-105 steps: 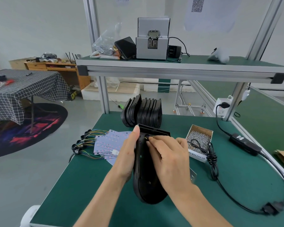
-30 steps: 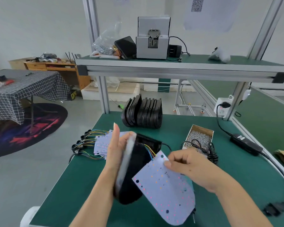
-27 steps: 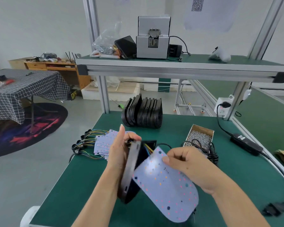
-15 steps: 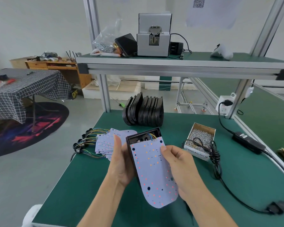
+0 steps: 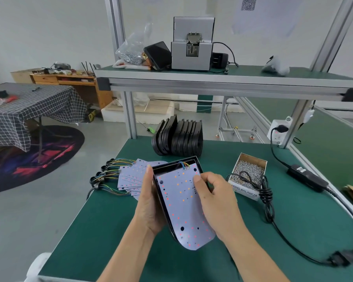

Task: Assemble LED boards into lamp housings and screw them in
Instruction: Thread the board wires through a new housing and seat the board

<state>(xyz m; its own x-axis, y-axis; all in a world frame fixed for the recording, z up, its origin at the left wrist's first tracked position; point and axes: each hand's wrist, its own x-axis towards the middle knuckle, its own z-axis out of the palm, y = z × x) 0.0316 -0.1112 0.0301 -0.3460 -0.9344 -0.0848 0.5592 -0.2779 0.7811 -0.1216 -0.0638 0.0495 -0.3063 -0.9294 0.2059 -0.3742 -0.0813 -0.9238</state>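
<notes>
While the LED board lies face up over the open side of the black lamp housing, its rounded near end overhangs the housing's lower edge, so it is not fully seated. Board and housing are held just above the green bench, near its front centre. Coloured wires run from the board's far edge into the housing's square end. Left hand grasps the housing from its left side, thumb up along the rim, fingers hidden beneath. Right hand has curled fingers on the board's right edge, fingertips pressing on its face; whether the thumb hooks under the housing cannot be told. Just left of the hands, a fan of spare LED boards with wired black connectors. Behind, a row of upright black housings. Right of the hands, an open cardboard box of screws, a bundled black cable lying across its near corner. Upper shelf carries a grey screw feeder and a clear bag of screws.
</notes>
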